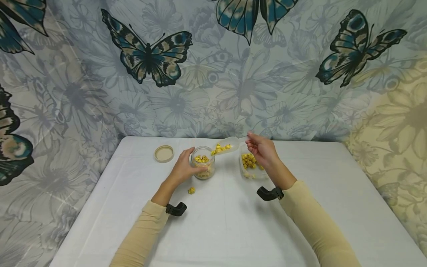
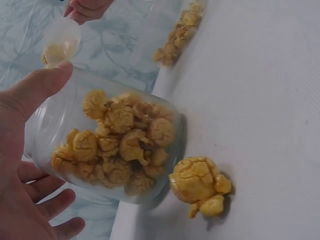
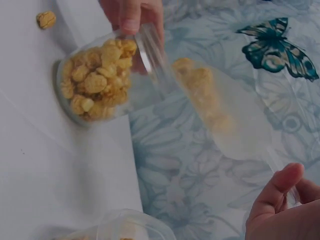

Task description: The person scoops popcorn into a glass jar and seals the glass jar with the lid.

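Observation:
A clear glass jar point(image 1: 203, 172), partly filled with yellow caramel popcorn point(image 2: 117, 142), stands upright on the table. My left hand point(image 1: 184, 167) grips it near the rim, thumb on the near side and fingers round the far side. In my right hand point(image 1: 263, 150) is the handle of a translucent plastic scoop point(image 3: 240, 120), pinched between thumb and fingers. Several popcorn pieces point(image 1: 221, 148) lie in the scoop, whose front edge is right at the jar's mouth, tilted down toward it. Below the right hand sits a clear plastic container point(image 1: 241, 170) with more popcorn.
A round jar lid point(image 1: 164, 154) lies to the left of the jar. One loose popcorn piece point(image 1: 191, 190) rests on the white-covered table point(image 1: 220, 230) in front of the jar. Butterfly-patterned fabric point(image 1: 207, 92) hangs right behind the table's far edge.

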{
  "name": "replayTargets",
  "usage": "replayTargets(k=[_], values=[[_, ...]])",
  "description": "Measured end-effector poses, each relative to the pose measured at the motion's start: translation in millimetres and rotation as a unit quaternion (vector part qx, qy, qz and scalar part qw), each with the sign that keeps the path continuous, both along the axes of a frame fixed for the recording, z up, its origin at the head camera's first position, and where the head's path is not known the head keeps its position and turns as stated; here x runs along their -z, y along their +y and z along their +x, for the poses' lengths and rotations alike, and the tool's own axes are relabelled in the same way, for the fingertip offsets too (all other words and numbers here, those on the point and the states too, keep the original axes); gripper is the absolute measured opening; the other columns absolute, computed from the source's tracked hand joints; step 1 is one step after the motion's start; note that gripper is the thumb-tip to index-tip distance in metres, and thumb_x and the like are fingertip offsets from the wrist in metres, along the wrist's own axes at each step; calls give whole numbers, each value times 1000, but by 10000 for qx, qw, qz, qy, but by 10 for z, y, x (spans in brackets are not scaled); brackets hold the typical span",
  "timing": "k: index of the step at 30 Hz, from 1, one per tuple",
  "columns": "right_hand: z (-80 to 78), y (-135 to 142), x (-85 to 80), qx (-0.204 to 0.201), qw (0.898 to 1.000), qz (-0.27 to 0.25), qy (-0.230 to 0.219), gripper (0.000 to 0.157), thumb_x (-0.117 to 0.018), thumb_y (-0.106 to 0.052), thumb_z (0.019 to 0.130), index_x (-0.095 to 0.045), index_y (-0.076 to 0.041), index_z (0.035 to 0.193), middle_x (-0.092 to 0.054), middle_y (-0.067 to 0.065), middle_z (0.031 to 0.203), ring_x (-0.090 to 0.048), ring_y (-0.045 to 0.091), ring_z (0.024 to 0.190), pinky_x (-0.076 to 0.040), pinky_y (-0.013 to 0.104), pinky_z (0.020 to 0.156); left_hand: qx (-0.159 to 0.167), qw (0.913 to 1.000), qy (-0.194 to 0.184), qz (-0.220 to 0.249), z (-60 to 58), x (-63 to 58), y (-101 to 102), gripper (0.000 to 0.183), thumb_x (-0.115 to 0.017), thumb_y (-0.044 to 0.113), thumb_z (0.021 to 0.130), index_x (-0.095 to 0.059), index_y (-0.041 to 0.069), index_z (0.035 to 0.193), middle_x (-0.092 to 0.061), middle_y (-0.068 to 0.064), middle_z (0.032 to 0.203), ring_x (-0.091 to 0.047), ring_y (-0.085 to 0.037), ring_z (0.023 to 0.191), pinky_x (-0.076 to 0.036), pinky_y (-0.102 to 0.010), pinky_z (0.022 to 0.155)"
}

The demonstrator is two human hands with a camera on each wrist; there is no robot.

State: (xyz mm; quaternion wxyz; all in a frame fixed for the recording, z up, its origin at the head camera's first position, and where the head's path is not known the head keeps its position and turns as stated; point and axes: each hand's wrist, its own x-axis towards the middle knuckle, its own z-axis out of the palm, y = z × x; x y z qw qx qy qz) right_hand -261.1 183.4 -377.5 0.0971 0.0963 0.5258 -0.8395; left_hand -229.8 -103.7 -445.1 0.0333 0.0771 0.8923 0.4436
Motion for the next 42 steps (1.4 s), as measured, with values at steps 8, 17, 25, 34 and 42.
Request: replayTargets(k=[8,17,25,34,42], values=[[-1,-104,-92,-55,9992,194,353,15,-61,-20,96,-64,-6,94,-66,-1,67,-60,6,57,-51,13,54,-36,9991,-134,396,3,72,-12,94,-84,40,73,-37,8,147,-42,-16,147,-38,-34,140,-30,-55,116],[9,-255,-269,15,9887,834,1244,14,-70,-21,91,-67,-8,93,-66,-2,66,-59,7,54,-51,16,51,-27,9989,-131,442,13,79,-18,91,-84,40,74,-38,10,146,-45,-14,143,-44,-31,134,-37,-51,112],[9,-277,-353,55,9864,855,1401,11,-72,-20,89,-70,-10,86,-66,-2,63,-58,8,51,-50,17,49,0,9995,-76,308,7,96,-22,88,-83,41,75,-39,10,145,-46,-14,142,-47,-33,130,-40,-50,108],[-12,-207,-347,122,9894,827,1190,12,-70,-23,90,-70,-11,89,-65,-2,63,-57,9,52,-50,16,49,-2,9997,-87,222,11,88,-24,91,-82,42,76,-37,9,147,-44,-15,144,-46,-34,131,-41,-50,108],[-10,-183,-334,162,9904,838,1083,12,-70,-24,90,-71,-12,89,-65,-2,63,-57,8,52,-50,16,49,4,9996,-53,273,3,102,-20,91,-83,40,75,-36,9,147,-45,-15,143,-46,-31,131,-41,-47,109]])
